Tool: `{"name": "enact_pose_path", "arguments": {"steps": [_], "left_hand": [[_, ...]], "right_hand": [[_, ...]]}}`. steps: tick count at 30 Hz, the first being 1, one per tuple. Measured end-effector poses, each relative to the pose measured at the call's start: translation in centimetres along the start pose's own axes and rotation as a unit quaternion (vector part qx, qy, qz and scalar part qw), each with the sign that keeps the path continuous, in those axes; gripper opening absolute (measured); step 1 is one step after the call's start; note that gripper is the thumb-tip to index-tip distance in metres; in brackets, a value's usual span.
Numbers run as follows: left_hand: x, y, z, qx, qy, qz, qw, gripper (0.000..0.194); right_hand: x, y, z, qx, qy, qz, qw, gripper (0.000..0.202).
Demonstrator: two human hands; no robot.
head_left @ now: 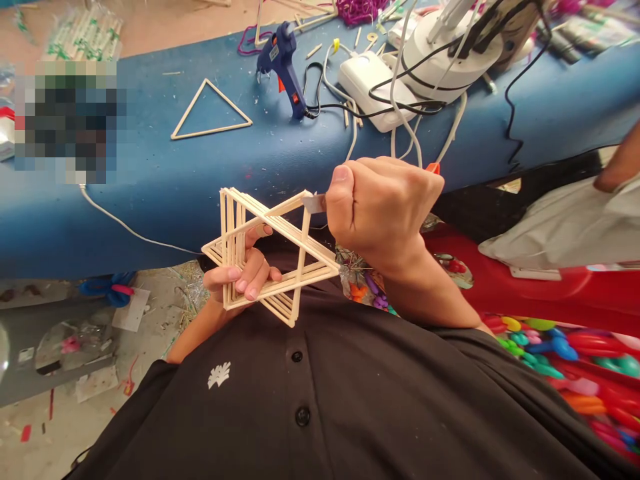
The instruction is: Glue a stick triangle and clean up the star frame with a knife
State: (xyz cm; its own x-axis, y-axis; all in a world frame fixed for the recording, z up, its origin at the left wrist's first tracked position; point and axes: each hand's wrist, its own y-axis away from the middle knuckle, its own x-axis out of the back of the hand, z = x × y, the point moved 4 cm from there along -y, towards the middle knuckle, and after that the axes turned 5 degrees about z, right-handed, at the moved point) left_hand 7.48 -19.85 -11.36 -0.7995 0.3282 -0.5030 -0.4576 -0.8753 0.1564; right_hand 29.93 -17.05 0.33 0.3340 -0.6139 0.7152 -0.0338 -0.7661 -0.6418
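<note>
A star-shaped frame of stacked thin wooden sticks (300,267) is held up before my dark shirt. My left hand (250,272) has its fingers wrapped round the left side of this frame. My right hand (383,213) is closed in a fist on a small knife, whose orange end (434,169) sticks out behind the fist. The short metal blade (315,203) touches the star's upper right tip. Beyond, on the blue surface (150,167), lie a single stick triangle (213,128) and a dark blue glue gun (285,63).
A white power strip (373,87) with tangled cables and a white round base (450,60) stand at the back right. Colourful balloons (565,347) lie at the lower right. Light cloth and part of another person's arm (623,160) show at the right edge.
</note>
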Motion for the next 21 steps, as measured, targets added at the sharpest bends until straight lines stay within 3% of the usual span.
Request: {"name": "enact_pose_path", "arguments": {"steps": [4,8,11,15,21], "left_hand": [[-1.3,0.5,1.4,-0.055,-0.01,-0.056,0.997,0.068],[-2.0,0.7,2.4,-0.111,0.004,-0.032,0.993,0.06],[-2.8,0.5,2.7,-0.127,0.024,-0.079,0.988,0.056],[-3.5,0.5,3.0,-0.161,0.055,-0.16,0.972,0.051],[-3.5,0.7,3.2,-0.182,0.019,-0.113,0.977,0.035]], "right_hand": [[0.5,-1.5,2.7,-0.099,0.07,0.066,0.99,0.046],[1.7,-1.1,1.9,0.012,0.006,0.034,0.999,0.051],[2.2,0.2,0.0,0.079,-0.03,0.0,0.996,0.05],[1.7,0.9,-1.2,0.083,0.013,-0.023,0.996,0.049],[1.3,0.8,-1.1,0.052,0.041,-0.022,0.998,0.049]]}}
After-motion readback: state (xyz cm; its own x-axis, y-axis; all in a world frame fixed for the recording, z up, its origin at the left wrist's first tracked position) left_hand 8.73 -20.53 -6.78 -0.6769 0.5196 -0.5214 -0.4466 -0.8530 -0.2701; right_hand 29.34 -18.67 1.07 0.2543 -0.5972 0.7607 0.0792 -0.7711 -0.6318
